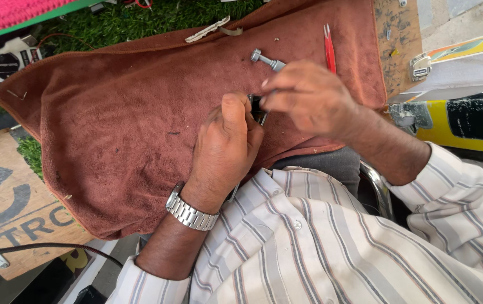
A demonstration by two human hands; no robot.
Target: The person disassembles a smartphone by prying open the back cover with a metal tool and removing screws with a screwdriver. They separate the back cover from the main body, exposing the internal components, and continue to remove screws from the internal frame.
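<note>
While my left hand [225, 147] pinches a small dark part [257, 108] against the brown towel [117, 129], my right hand [309, 98] is closed around a silver metal tool [265, 59], its round head sticking out past my fingers toward the far side. Both hands meet over the part, roughly mid-towel, fingertips touching or nearly so. The part is mostly hidden by my thumbs; can't tell its exact shape. Left hand: fingers curled tight, thumb on top of the part. There's a steel watch [190, 213] on my left wrist. Red tweezers [330, 48] lie on the towel just right of the tool, far side. A pale flat strip [207, 30] sits at the towel's far edge, left of the tool. The towel drapes over the desk [396, 39] and my lap; green artificial turf [140, 19] shows beyond it. A small silver clasp-like piece [420, 66] rests at the desk's right edge, well apart from my hands.
</note>
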